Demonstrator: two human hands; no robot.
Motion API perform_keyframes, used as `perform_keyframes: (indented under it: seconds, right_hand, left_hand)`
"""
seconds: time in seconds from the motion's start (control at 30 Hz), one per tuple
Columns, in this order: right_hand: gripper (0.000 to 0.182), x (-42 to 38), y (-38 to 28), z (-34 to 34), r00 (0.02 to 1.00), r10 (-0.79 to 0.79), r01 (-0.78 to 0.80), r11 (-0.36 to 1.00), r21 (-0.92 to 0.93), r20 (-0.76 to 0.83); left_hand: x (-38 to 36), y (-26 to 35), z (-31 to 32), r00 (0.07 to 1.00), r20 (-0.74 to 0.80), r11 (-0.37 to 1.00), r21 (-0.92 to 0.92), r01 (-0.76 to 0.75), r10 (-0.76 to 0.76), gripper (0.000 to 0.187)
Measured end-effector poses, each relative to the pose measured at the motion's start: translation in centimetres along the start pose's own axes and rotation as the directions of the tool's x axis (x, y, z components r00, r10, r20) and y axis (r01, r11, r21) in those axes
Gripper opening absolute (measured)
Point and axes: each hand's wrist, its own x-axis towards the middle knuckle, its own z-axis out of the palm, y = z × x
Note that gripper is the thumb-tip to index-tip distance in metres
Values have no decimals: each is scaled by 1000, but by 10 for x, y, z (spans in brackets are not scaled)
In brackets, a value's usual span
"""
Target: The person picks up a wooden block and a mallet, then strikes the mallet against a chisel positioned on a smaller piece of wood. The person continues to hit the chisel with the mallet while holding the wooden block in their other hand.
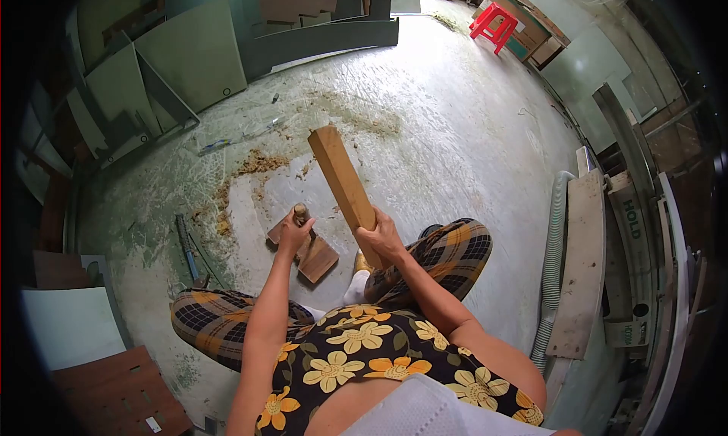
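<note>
I squat on a concrete floor. My right hand grips the lower end of a thick wooden block, which is raised and tilted up to the left. My left hand holds a small tool with a rounded wooden handle upright on a brown wood panel piece lying on the floor in front of my knees. The tool's tip is hidden by my hand.
Sawdust lies scattered on the floor ahead. Grey boards lean at the back left, a red stool stands far back. A corrugated hose and planks lie to my right. Brown panels sit lower left.
</note>
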Motion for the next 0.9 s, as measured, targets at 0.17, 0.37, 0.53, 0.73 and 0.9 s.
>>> perform_keyframes:
  seconds: [0.17, 0.37, 0.53, 0.73, 0.9]
  right_hand:
    - [54, -4, 10, 14, 998, 60, -58, 996, 67, -29]
    - [55, -5, 13, 14, 998, 20, -17, 999, 50, -56]
    - [62, -9, 8, 11, 997, 68, -66, 995, 70, -25]
    - [53, -13, 5, 6, 996, 72, -64, 990, 123, -61]
    - [50, -13, 9, 2, 992, 76, -61, 986, 152, -97]
  left_hand:
    - [2, -6, 1, 985, 71, 987, 29, 158, -160, 45]
    - [11, -40, 9, 991, 59, 993, 13, 120, -120, 46]
    - [15, -45, 10, 990, 63, 992, 21, 121, -122, 45]
    - [24, -42, 13, 973, 44, 969, 110, 221, -227, 50]
    - [22, -36, 18, 967, 30, 965, 77, 249, -252, 46]
